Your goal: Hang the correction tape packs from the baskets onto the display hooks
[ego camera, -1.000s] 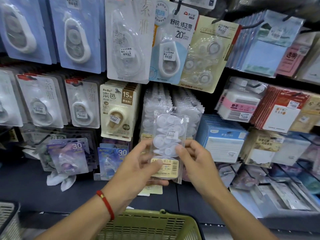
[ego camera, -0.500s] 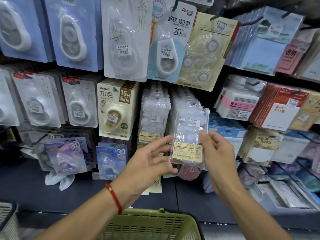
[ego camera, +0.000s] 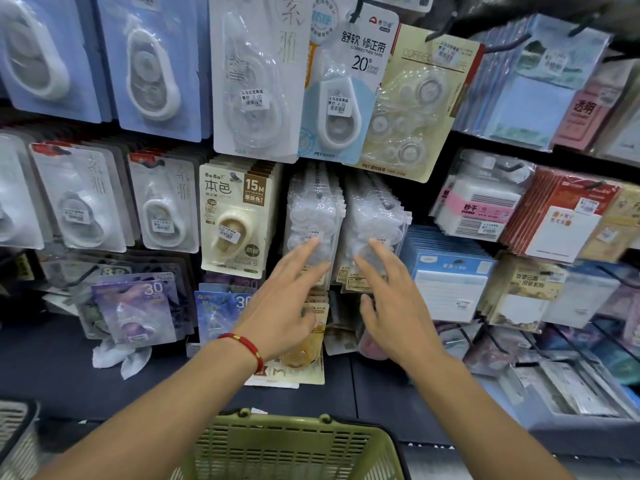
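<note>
Display hooks (ego camera: 322,188) hidden behind hanging clear packs (ego camera: 375,220).

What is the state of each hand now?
Left hand: open, fingers on the clear packs.
Right hand: open, holding nothing.

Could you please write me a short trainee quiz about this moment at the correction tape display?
1. True or false: the left hand grips a pack.
2. Which rows do the straight fingers of the right hand touch?
A. clear bagged correction tape packs
B. blue notepads
C. beige 15M cards
3. Fill in: below both arms sits a green plastic ____.

Key:
1. False, its fingers are straight against the clear packs.
2. A
3. basket
</note>
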A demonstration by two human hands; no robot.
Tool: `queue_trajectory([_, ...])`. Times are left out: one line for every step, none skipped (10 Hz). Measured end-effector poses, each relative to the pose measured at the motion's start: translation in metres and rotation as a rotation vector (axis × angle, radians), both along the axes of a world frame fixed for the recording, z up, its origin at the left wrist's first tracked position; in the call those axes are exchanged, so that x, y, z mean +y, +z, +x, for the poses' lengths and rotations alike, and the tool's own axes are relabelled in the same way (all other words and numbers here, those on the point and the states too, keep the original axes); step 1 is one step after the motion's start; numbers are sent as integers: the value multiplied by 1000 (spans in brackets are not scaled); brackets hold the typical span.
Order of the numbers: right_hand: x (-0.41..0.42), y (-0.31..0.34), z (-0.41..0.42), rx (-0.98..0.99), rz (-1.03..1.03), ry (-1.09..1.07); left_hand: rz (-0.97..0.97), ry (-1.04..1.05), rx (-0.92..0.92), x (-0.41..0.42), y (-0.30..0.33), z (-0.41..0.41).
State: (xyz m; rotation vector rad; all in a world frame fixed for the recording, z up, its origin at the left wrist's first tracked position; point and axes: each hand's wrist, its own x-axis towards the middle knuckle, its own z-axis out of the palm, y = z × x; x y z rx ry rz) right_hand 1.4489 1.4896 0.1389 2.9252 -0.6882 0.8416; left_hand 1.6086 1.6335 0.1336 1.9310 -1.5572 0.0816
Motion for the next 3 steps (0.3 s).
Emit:
queue_trajectory([1, 1, -5, -36, 82, 20, 0, -11, 18, 4, -1, 0])
queue_trajectory([13, 8, -15, -111, 170, 42, -44, -12, 98, 19, 10, -8])
queue_trajectory([30, 30, -38, -372, 310, 34, -218, 34, 181, 54, 25, -16])
